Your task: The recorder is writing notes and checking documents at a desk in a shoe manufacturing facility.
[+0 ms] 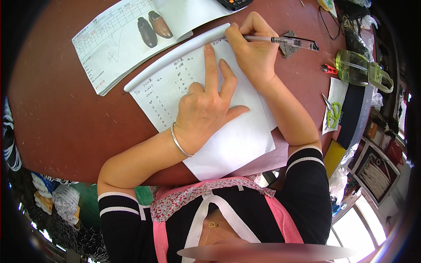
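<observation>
Gripping the pen [299, 43], right fingers [250, 23] curled; left fingers [211, 68] spread on the written sheet [239, 142].

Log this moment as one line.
left hand: resting on handwritten sheet | right hand: holding pen near sheet's top edge | beyond: papers picturing shoes

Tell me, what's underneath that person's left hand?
The left hand lies over a white handwritten sheet with its far edge rolled. Columns of writing show beside the hand; whether any writing continues directly beneath it can't be seen.
</observation>
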The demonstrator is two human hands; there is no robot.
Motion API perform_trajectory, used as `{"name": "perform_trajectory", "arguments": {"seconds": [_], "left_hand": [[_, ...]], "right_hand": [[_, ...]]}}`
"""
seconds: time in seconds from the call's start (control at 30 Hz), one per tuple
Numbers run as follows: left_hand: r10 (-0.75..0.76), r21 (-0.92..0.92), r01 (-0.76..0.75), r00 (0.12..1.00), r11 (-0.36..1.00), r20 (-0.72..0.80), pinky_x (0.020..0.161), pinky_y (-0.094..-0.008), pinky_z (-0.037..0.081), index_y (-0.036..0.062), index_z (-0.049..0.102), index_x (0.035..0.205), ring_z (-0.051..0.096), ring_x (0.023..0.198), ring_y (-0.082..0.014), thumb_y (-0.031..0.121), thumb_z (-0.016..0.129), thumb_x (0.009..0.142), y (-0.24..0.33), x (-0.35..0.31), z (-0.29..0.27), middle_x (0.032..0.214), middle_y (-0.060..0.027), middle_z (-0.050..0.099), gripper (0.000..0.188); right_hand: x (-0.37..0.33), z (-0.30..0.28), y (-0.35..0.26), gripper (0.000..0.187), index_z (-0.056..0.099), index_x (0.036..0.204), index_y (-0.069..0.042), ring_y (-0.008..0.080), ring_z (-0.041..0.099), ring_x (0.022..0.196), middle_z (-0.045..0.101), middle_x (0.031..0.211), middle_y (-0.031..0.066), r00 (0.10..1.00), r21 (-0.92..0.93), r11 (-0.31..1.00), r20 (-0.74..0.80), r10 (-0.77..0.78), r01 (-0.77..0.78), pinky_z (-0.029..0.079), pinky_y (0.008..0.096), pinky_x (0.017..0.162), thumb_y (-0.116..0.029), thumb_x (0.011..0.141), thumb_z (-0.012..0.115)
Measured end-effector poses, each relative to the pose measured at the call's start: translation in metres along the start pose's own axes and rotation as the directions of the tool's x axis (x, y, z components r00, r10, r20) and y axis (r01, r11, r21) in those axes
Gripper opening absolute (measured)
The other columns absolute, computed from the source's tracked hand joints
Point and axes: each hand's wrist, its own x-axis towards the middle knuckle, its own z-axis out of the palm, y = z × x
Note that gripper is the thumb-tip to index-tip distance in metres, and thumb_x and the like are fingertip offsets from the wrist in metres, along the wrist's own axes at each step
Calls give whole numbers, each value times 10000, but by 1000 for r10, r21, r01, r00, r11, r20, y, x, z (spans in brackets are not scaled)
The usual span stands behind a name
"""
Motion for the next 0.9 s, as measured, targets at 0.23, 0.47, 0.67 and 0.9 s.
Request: {"name": "perform_trajectory", "arguments": {"seconds": [0.23, 0.47, 0.67, 0.9], "left_hand": [[-13, 9, 14, 1000, 1000, -19, 364, -214, 389, 52, 589, 1266, 429, 447, -105, 726, 747, 707, 1, -2, 5, 1482, -315, 507, 890], [-16, 14, 16, 1000, 1000, -25, 365, -216, 387, 53, 591, 1266, 420, 443, -107, 726, 748, 708, 2, -2, 5, 1483, -316, 507, 889], [-8, 17, 8, 1000, 1000, 7, 391, -227, 452, 16, 594, 1284, 484, 437, -126, 729, 722, 764, 2, 0, 1, 1484, -334, 493, 892], [-21, -34, 20, 999, 999, -38, 374, -226, 424, 31, 581, 1278, 428, 456, -115, 691, 804, 660, 1, -3, 9, 1500, -365, 463, 931]], "right_hand": [[-1, 1, 3, 311, 431, 682, -59, 58, 365, 548, 427, 559, -24, 1000, 23, 1000, -11, -14, 14, 332, 283, 483, -7, 855, 684], [-1, -1, 2, 338, 421, 693, -57, 12, 355, 597, 438, 615, -65, 998, 9, 998, 17, -57, 56, 327, 226, 505, 40, 871, 691], [-1, -1, -1, 338, 411, 692, -60, 15, 348, 597, 419, 619, -69, 999, 29, 998, 16, -52, 51, 315, 226, 502, 56, 864, 678], [-6, -2, -13, 337, 433, 689, -63, 17, 356, 589, 440, 615, -64, 999, -1, 999, 16, -44, 44, 312, 233, 499, 18, 875, 702]]}}
